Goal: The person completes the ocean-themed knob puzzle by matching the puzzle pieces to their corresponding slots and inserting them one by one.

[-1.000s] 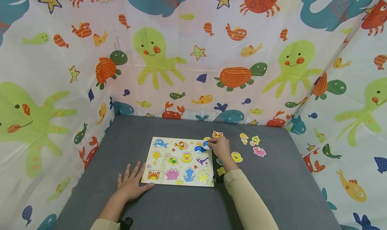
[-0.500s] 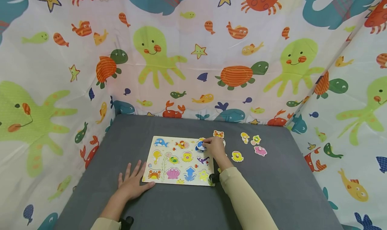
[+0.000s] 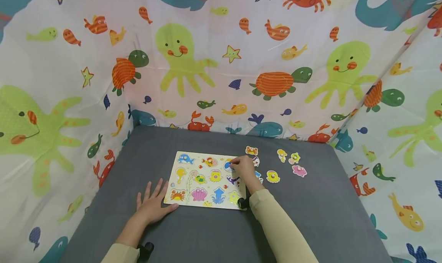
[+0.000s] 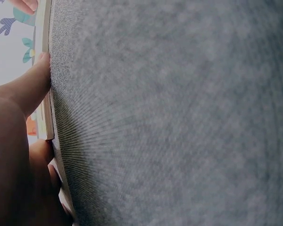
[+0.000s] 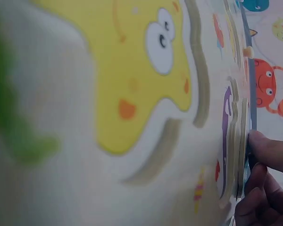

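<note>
A pale wooden puzzle board [image 3: 198, 157] printed with sea animals lies on the grey cloth. My left hand [image 3: 151, 206] rests with spread fingers at its lower left corner; in the left wrist view the thumb [image 4: 32, 87] touches the board's edge. At the upper right of the board, my right hand [image 3: 244, 169] pinches a blue puzzle piece [image 3: 227, 165] over a recess. In the right wrist view, the piece's edge [image 5: 243, 146] stands slightly above the board beside the thumb [image 5: 272, 151]. The fingers hide its knob.
Loose puzzle pieces lie right of the board: an orange crab [image 3: 251, 150], a yellow octopus [image 3: 273, 176], a pink shell-like piece [image 3: 299, 171], a yellow seahorse-like piece [image 3: 281, 155] and several others, some partly behind the right hand. Patterned curtains [image 3: 221, 75] stand behind and at the sides.
My right hand has brought the blue piece left and down onto the upper right recess. The left hand stays at the board's corner. The head view has tilted slightly downward.
</note>
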`<action>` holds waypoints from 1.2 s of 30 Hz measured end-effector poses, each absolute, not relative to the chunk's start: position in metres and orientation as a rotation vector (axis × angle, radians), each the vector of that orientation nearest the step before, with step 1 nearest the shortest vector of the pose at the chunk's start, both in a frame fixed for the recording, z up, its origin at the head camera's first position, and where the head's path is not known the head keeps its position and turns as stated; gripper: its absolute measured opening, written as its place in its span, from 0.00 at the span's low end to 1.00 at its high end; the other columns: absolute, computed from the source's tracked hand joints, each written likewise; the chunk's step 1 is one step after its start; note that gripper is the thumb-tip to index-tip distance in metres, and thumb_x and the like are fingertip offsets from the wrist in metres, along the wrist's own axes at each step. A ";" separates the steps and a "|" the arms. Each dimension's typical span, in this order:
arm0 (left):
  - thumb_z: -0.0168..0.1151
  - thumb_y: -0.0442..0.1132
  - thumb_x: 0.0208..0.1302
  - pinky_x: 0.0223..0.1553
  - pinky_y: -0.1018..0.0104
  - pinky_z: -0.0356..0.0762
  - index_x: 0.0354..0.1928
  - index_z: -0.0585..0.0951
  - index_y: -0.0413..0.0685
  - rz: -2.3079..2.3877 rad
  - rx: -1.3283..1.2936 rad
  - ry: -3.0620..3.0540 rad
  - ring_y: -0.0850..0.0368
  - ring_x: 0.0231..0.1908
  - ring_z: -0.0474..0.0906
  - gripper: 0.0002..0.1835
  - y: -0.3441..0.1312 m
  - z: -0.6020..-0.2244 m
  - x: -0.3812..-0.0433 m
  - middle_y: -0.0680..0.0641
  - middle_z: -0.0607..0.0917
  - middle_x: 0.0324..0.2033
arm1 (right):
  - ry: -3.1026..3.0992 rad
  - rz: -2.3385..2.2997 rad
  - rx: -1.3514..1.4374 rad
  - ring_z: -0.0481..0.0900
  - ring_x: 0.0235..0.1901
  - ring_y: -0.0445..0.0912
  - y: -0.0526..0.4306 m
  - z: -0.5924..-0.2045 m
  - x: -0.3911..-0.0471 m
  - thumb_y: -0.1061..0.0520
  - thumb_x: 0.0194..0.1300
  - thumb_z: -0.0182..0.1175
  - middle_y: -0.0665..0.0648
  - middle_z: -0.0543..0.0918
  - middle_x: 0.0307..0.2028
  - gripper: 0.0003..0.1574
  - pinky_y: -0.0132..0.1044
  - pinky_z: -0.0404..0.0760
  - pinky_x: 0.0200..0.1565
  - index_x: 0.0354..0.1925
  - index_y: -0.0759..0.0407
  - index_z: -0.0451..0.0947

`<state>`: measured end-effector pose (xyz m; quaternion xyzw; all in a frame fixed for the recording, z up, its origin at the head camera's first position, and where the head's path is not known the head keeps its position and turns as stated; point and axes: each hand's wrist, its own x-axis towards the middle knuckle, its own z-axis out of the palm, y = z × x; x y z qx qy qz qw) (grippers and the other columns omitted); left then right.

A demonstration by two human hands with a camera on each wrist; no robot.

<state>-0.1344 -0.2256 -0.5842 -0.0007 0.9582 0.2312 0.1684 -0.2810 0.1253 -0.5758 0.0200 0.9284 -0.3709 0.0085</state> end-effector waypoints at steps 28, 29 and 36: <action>0.61 0.74 0.59 0.69 0.24 0.23 0.82 0.48 0.54 0.658 0.015 2.753 0.32 0.78 0.25 0.58 -0.224 -0.582 -0.134 0.43 0.43 0.81 | 2.879 -0.939 0.032 0.82 0.35 0.47 0.124 -0.567 -0.293 0.56 0.62 0.72 0.54 0.89 0.36 0.07 0.40 0.84 0.38 0.39 0.56 0.91; 0.61 0.74 0.59 0.69 0.24 0.23 0.82 0.48 0.55 0.655 0.014 2.754 0.32 0.78 0.26 0.58 -0.224 -0.581 -0.134 0.43 0.43 0.81 | 2.875 -0.938 0.026 0.82 0.35 0.47 0.125 -0.568 -0.294 0.56 0.62 0.72 0.54 0.89 0.36 0.07 0.40 0.84 0.38 0.39 0.56 0.91; 0.61 0.74 0.58 0.69 0.25 0.22 0.82 0.48 0.54 0.665 0.016 2.752 0.32 0.78 0.25 0.59 -0.225 -0.582 -0.135 0.43 0.43 0.81 | 2.815 -0.998 0.035 0.81 0.36 0.48 0.128 -0.570 -0.298 0.56 0.63 0.72 0.55 0.88 0.37 0.08 0.40 0.84 0.40 0.40 0.57 0.90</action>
